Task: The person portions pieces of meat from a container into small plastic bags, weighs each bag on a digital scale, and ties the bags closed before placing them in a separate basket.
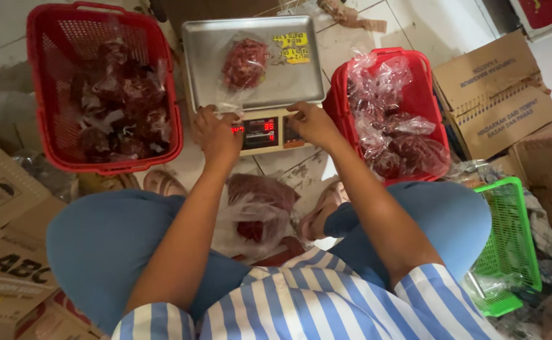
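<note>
- Small clear plastic bag of dark red chillies (245, 63) lies on the steel scale tray (301, 79), straight ahead of both hands.
- Left hand (217, 133), loosely curled and empty, is nearer.
- Right hand (312, 123), empty, fingertips touch the keypad (291, 133).

The left hand (216, 133) hides part of the scale's display (260, 132).

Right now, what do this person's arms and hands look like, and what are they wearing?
Both arms are bare from the upper arm down. The left hand and right hand wear no gloves; no rings or watch show. Short sleeves are striped blue and white.
</note>
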